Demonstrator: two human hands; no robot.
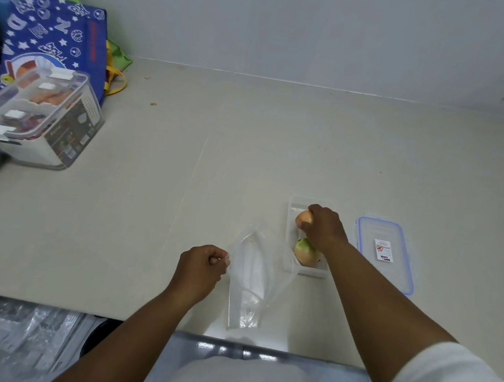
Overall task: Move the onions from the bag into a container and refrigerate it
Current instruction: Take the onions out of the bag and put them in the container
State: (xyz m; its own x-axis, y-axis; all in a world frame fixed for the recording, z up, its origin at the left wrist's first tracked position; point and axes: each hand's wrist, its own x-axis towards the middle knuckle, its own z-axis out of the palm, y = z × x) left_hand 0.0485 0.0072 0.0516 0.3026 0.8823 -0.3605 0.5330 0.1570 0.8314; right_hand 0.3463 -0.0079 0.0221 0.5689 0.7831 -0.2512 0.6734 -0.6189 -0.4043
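Note:
A clear plastic bag (252,279) lies flat on the pale counter near its front edge. My left hand (202,268) pinches the bag's left rim. To the bag's right stands a small clear rectangular container (293,206). One onion (306,252) with a green top rests in its near end. My right hand (323,227) holds a second, tan onion (302,218) over the container's far end. The bag looks empty.
The container's lid (384,252), blue-rimmed with a label, lies flat just right of it. A large clear storage box (42,117) with white clips stands at the far left, in front of a blue printed tote bag (57,36). A wall runs along the back.

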